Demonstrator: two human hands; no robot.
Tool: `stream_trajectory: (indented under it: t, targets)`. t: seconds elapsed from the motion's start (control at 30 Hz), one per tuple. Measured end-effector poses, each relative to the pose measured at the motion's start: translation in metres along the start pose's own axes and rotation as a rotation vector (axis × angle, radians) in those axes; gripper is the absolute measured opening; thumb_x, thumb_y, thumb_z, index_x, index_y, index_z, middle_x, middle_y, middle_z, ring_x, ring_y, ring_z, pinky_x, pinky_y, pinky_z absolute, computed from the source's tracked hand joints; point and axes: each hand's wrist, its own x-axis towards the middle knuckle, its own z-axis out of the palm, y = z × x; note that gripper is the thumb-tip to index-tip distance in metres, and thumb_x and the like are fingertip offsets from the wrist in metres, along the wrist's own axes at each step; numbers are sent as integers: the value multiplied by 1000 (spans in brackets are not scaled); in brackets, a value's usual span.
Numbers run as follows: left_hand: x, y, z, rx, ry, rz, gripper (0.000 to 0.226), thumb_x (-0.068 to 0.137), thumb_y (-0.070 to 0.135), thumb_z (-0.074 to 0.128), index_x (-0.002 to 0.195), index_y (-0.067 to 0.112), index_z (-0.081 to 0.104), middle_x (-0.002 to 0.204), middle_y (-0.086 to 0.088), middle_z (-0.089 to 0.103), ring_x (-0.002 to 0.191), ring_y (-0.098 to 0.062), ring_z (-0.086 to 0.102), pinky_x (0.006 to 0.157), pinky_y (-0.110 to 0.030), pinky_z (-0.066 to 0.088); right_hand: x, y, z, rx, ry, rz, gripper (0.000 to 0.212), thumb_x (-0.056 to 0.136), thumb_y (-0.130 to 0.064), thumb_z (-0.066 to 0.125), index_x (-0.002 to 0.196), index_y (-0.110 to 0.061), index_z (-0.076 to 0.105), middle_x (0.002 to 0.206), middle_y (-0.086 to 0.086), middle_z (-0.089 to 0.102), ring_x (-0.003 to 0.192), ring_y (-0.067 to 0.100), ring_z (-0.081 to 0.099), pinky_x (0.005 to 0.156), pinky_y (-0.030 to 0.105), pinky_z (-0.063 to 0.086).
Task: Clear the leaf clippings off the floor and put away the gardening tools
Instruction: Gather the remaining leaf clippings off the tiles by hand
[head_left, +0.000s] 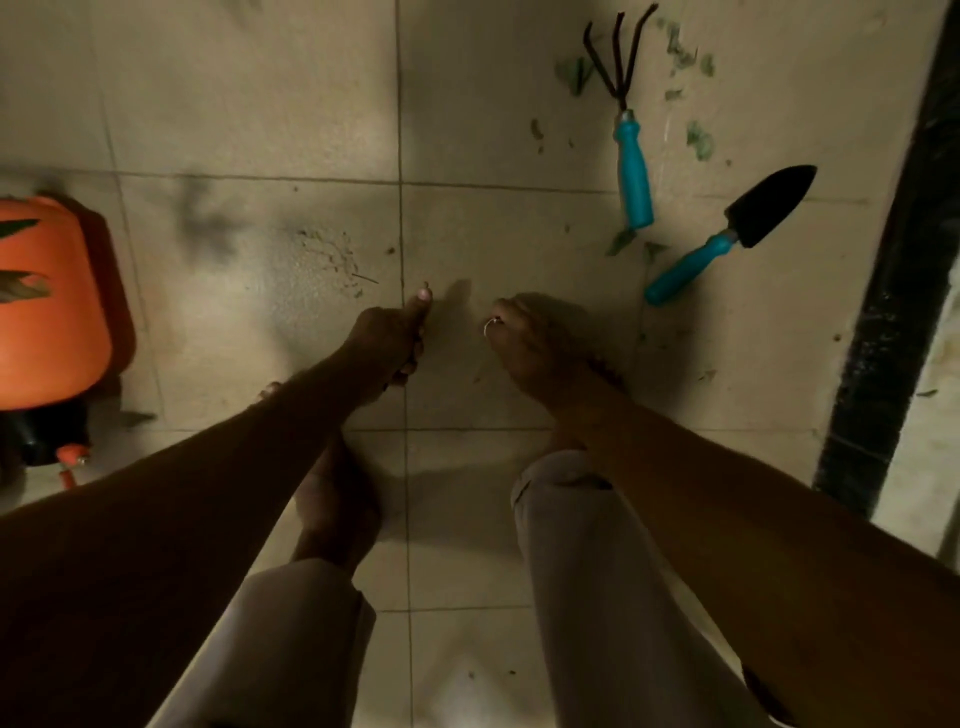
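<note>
Pale tiled floor (249, 104) everywhere, dimly lit, cut by thin dark grout lines. Down the right edge, a black strip (893, 312) running top to bottom, with a lighter surface beyond. At the left edge, partly out of frame, an orange pot (47, 312) with dark leaf tips across it. Between pot and strip, wide bare tile, most open at upper left.

From the bottom corners, two bare arms reaching down and nearly meeting at the centre, over pale trouser legs and a bare foot (337, 499). Left hand (389, 338) low over a grout line: fingers (410, 366) clenched into the palm, thumb straight, pointing away; cannot tell whether anything sits inside. Right hand (530, 343) just beside it but apart, back up, fingers curled under; cannot tell what, if anything, they grasp.

At upper right, well apart from both hands, rake (631, 161) flat on the floor, teal handle toward the person, black prongs away. Near it to the right, not touching, trowel (727, 244), also flat, black blade pointing toward the strip.

Green clippings (698, 140) scattered round the rake's prongs and between the two tools, a few more by the strip. Left of the hands, a faint patch of fine grit (332, 254).
</note>
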Motion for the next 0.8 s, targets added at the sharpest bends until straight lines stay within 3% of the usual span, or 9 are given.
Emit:
stream_trajectory:
  t: [0.1,0.2,0.27,0.33,0.43,0.53,0.63,0.73,0.8]
  targets:
    - [-8,7,7,-38,49,1,56,97,63,52,78,11,59,64,-4,52,52,-17,46,49,-24,37,-2,1,-7,48,-39,112,25,94,-3,49,105,3,70,110,26,66,101,42,63,85,46,52]
    - [-17,17,19,-98,93,9,53,100,59,50,79,11,59,68,-5,53,54,-17,46,48,-23,36,2,-4,-28,425,55,416,25,93,-15,56,103,-3,75,102,14,74,93,26,68,79,29,50]
    - [-23,23,29,-161,87,4,50,102,56,48,79,14,58,66,-2,51,52,-15,43,48,-23,33,3,-14,-45,675,129,560,18,93,-13,66,106,-5,76,101,7,75,90,12,66,77,19,50]
    - [-27,31,39,-259,24,0,49,105,55,43,77,17,56,62,1,48,51,-14,39,47,-22,30,0,-31,-62,755,160,506,16,93,-10,68,107,-7,76,100,2,74,89,8,67,77,11,50]
    - [-35,47,57,-378,-158,12,56,107,54,32,81,14,62,65,-3,54,55,-16,45,52,-28,34,3,-50,-81,784,141,453,20,95,-8,65,112,-8,74,103,4,75,90,13,71,78,20,59]
    - [-41,66,67,-517,-225,-17,55,108,47,32,83,12,65,69,-5,64,66,-18,58,65,-32,44,12,-48,-92,560,110,415,30,95,-9,62,122,-12,72,113,7,75,100,20,71,85,30,60]
    - [-36,81,67,-504,-180,-48,51,109,46,33,94,10,66,76,-6,69,74,-19,66,68,-31,52,20,-39,-102,420,101,298,28,93,-18,57,115,-12,74,100,10,76,89,22,71,77,40,60]
    - [-28,95,63,-345,-99,18,52,109,48,33,86,11,61,65,-4,61,58,-16,56,55,-29,44,24,-26,-109,533,144,201,30,91,-20,51,95,-5,76,84,11,73,75,18,68,68,33,57]
    - [-24,107,63,-244,-84,91,55,109,50,33,76,13,58,56,-2,53,47,-14,45,46,-23,35,26,-18,-115,644,237,230,25,93,-16,55,89,-3,76,82,11,74,75,15,68,67,25,57]
